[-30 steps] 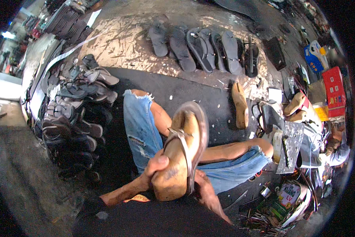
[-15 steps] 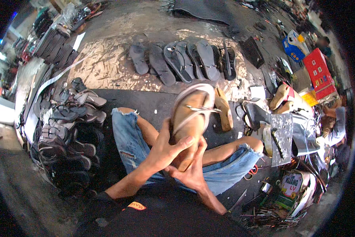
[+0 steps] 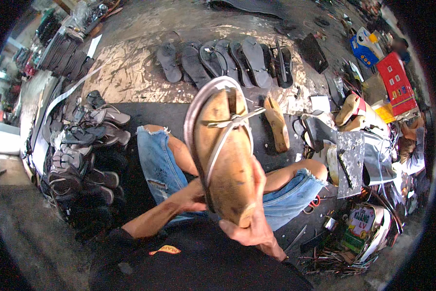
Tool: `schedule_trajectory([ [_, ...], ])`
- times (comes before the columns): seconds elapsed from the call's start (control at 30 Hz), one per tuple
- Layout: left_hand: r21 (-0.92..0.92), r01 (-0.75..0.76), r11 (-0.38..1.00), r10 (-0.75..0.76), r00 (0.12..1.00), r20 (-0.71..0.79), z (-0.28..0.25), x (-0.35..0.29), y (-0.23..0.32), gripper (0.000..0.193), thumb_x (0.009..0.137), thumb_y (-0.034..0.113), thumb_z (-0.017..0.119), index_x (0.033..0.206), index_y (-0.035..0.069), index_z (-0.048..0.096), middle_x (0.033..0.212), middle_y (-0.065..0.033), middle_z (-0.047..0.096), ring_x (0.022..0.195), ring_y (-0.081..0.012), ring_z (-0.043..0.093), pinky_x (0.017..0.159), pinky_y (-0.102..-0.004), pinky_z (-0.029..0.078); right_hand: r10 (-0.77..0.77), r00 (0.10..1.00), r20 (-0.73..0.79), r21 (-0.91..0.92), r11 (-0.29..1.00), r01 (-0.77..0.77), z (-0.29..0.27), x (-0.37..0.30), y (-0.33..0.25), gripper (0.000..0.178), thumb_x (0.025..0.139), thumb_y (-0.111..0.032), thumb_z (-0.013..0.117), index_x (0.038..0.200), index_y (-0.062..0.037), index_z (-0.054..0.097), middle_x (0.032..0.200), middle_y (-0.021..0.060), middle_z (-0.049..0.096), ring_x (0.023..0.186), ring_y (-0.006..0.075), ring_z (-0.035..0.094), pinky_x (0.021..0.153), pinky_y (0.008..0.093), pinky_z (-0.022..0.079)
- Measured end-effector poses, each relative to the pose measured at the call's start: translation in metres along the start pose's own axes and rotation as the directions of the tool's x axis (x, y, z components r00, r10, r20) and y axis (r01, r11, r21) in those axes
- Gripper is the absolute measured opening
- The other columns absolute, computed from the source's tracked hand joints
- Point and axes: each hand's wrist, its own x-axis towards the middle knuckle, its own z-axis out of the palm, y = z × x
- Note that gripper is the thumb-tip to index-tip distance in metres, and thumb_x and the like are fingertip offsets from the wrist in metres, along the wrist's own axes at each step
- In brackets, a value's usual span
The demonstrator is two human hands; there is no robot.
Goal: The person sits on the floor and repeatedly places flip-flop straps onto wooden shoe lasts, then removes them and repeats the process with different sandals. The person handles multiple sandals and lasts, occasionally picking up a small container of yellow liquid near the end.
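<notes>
A thong sandal (image 3: 193, 131) with thin whitish straps and a pale rim is fitted on a worn wooden shoe last (image 3: 232, 169), raised toe-up in front of me. My right hand (image 3: 251, 229) is closed round the heel end of the last, fingers along its right side. Beside the sole's left edge, my left hand (image 3: 192, 196) grips the sandal from beneath; most of its fingers are hidden behind it. Where the straps meet near the toe is a knot-like strap crossing (image 3: 235, 120) with loose-looking ends. Another wooden last (image 3: 277, 126) lies on the dark mat, right of the sandal.
A row of dark sandals (image 3: 254, 63) lies ahead on a stained board (image 3: 125, 72). Footwear is piled at left (image 3: 96, 145). At right are a red box (image 3: 395, 85), a grey sheet (image 3: 350, 169), red-handled scissors (image 3: 314, 203), a blade (image 3: 295, 237) and a tin (image 3: 361, 230) among scraps.
The sandal and last have come up nearer and turned, showing more of the straps. My left hand has shifted from the top of the last to behind its left edge; my right still holds the heel.
</notes>
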Motion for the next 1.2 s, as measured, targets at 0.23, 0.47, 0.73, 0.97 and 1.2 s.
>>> schedule_trajectory([
  [0.23,-0.09,-0.067,0.994,0.051,0.985,-0.167,-0.033,0.033,-0.044,0.063,0.106,0.029,0.06,0.161,0.009,0.039,0.162,-0.0076,0.046,0.149,-0.0253,0.043,0.125,-0.0404,0.032,0.028,0.996,-0.086,-0.043,0.999,-0.031,-0.006,0.029,0.044,0.118,0.076,-0.001,0.073,0.167,-0.0072,-0.004,0.156,0.0186,0.035,0.147,0.03,0.038,0.121,0.0461,0.033],
  [0.47,0.731,-0.224,0.645,0.594,0.748,-0.295,-0.015,0.046,0.009,0.056,0.106,0.015,0.049,0.16,0.003,0.037,0.161,-0.0158,0.045,0.148,-0.0282,0.045,0.122,-0.0431,0.038,-0.098,0.972,-0.213,-0.612,0.789,-0.054,0.013,0.055,0.08,0.122,0.077,-0.001,0.073,0.166,-0.0003,-0.01,0.164,0.0274,0.024,0.152,0.04,0.032,0.125,0.05,0.027],
  [0.73,0.859,0.034,0.511,0.728,0.515,-0.453,-0.064,0.011,0.115,0.037,0.101,0.014,0.067,0.131,-0.005,0.06,0.114,-0.0102,0.07,0.104,-0.0142,0.064,0.092,-0.0308,0.053,0.203,0.93,-0.305,-0.12,0.961,-0.249,-0.024,0.028,0.106,0.1,0.085,-0.002,0.066,0.163,-0.0044,0.003,0.145,0.025,0.046,0.137,0.0359,0.048,0.114,0.0494,0.043],
  [0.97,0.818,-0.088,0.569,0.62,0.699,-0.356,-0.021,-0.007,0.094,0.051,0.101,0.016,0.07,0.143,-0.006,0.053,0.128,-0.0122,0.066,0.118,-0.0168,0.062,0.103,-0.0331,0.049,0.142,0.958,-0.25,0.104,0.987,-0.119,-0.069,0.146,0.043,0.061,0.108,-0.042,0.061,0.148,0.0032,0.055,0.141,0.015,0.064,0.128,0.02,0.06,0.112,0.0348,0.044],
  [1.2,0.633,0.208,0.746,0.241,0.801,-0.548,-0.04,-0.041,0.07,0.041,0.093,0.013,0.081,0.128,-0.002,0.066,0.114,-0.0061,0.073,0.104,-0.0111,0.066,0.094,-0.0293,0.053,0.248,0.966,0.072,-0.118,0.964,-0.238,-0.07,0.18,0.067,0.042,0.095,-0.028,0.081,0.124,0.0018,0.073,0.111,0.007,0.077,0.099,0.0138,0.067,0.092,0.0332,0.054],
])
